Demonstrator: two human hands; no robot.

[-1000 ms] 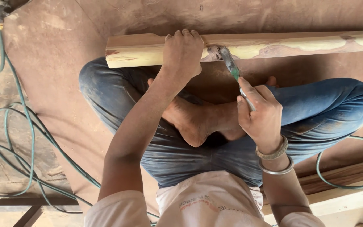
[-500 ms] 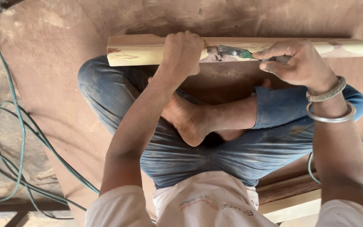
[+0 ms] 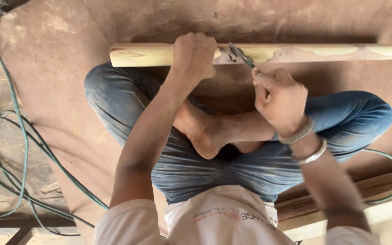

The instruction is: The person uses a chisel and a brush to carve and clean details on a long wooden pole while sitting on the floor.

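Wooden pole point(image 3: 318, 52) lying across the floor point(image 3: 60, 81), left hand point(image 3: 193, 54) clamping down on it, right hand point(image 3: 280, 97) gripping green-handled pliers point(image 3: 241, 56) touching the wood

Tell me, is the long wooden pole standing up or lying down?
Lying down. The long pale wooden pole rests flat across the brown board floor, left hand pressing on it.

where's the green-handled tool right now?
Head view, upper middle: the green-handled tool is in the right hand, tip on the wooden pole beside the left hand.
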